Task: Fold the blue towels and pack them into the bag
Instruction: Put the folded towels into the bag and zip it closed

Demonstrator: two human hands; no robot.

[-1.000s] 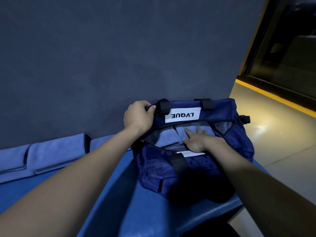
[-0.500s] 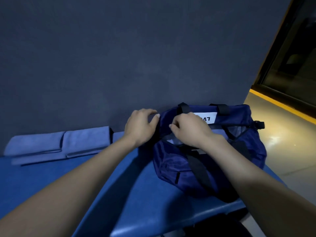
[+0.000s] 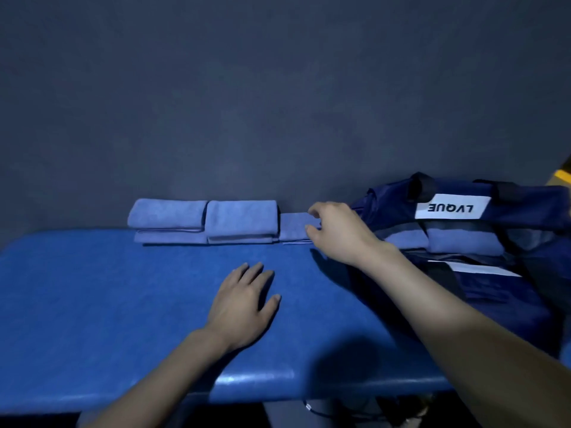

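Observation:
A navy bag [image 3: 386,208] with a white label lies open at the right end of the blue table [image 3: 108,304]. Folded blue towels [image 3: 463,240] show inside its opening. Along the wall lie three folded blue towels: a left one [image 3: 168,216], a middle one [image 3: 241,219] and a smaller one [image 3: 293,225] beside the bag. My right hand [image 3: 338,231] reaches over to the smaller towel, fingers curled over its top and thumb at its front edge, pinching its right end. Flat on the table in the middle rests my left hand [image 3: 244,304], fingers spread, holding nothing.
A dark grey wall stands right behind the towels and the bag. The table's front edge [image 3: 253,381] is close to me, with dark cables hanging below it. A strip of yellow floor marking [image 3: 564,176] shows at the far right.
Both hands have left the bag's opening. The view swung left. My left hand came down flat on the table, and my right hand moved left to the small towel beside the bag.

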